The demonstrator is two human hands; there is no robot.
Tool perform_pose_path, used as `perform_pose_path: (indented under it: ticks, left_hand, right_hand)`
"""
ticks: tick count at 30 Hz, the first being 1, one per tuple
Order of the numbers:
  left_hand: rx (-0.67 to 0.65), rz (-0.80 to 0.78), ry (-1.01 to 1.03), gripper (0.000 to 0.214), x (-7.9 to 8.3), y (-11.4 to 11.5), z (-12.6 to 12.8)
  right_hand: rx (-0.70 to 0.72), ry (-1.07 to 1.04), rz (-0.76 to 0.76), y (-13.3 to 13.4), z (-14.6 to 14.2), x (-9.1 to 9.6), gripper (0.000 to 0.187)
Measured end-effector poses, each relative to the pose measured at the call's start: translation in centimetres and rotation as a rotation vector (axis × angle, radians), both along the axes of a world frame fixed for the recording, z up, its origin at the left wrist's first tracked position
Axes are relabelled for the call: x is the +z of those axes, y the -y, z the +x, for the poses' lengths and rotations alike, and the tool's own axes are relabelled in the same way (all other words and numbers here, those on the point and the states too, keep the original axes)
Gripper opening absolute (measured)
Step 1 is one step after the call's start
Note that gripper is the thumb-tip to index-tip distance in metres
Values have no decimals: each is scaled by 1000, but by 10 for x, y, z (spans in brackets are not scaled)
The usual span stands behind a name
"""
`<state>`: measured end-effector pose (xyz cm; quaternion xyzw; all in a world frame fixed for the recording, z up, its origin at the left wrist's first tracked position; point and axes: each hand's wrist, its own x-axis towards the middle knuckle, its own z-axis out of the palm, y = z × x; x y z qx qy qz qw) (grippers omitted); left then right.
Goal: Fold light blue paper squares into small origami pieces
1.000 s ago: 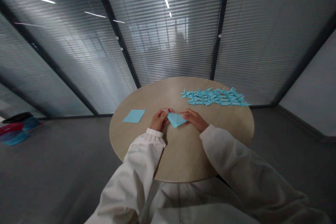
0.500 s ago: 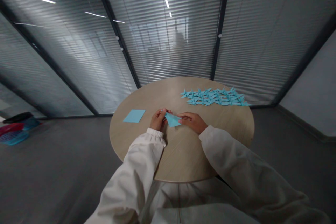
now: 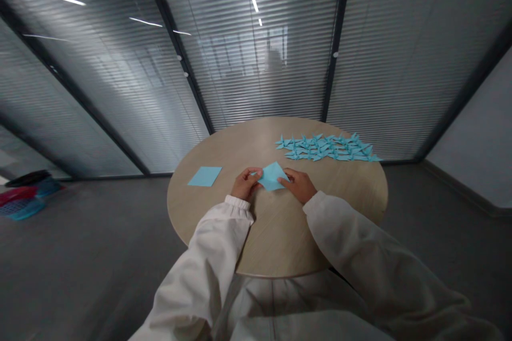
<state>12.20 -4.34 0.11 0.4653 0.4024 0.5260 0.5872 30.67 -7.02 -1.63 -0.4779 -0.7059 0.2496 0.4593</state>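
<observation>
I see the largest item first: a round wooden bench [image 3: 280, 240] standing on grey floor before slatted glass partitions [image 3: 256, 64].

On the far right part of the bench lies a spread of folded blue paper figures [image 3: 326, 148], laid close together in a band that runs left to right.

On the left part of the bench, well apart from my hands, a flat blue sheet [image 3: 205, 176] lies alone.

At the bench centre, near me, I hold the blue paper piece [image 3: 273, 176] between both hands. It is a partly folded sheet, diamond-like in outline, with one corner pointing away from me toward the partitions. Its long axis runs roughly left to right, from one hand to the other, and is slightly tilted. I cannot tell whether its underside touches the bench or sits just above it.

My left hand [image 3: 246, 184] is curled, with thumb and fingertips closed on the left corner of the piece.

My right hand [image 3: 299, 185] is partly closed, with fingertips pinching the right edge of the same piece.

Both forearms wear white sleeves [image 3: 224, 245] that reach over the bench edge.
</observation>
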Motion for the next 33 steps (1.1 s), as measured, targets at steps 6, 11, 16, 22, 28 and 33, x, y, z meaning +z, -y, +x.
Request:
perform_pose_path:
  ticks: [6,11,16,22,28,33]
  left_hand:
    - [-31,122,-180,47,-10,-5,-2]
    - [-27,207,-317,38,-7,-2,-2]
    - [-24,205,-330,40,0,5,1]
    - [-19,223,-396,50,1,6,2]
    - [-48,298,-565,37,-2,8,1]
    - [33,438,-765,31,-5,9,2]
  right_hand:
    - [-59,-35,-6,-2,1,-1,24]
    - [-45,-78,23,-1,0,2,30]
    - [-57,-87,11,-1,0,2,38]
    - [-76,-78,14,-1,-1,3,38]
    - [-120,10,46,1,-2,2,39]
    - [-119,82,87,2,-2,3,39]
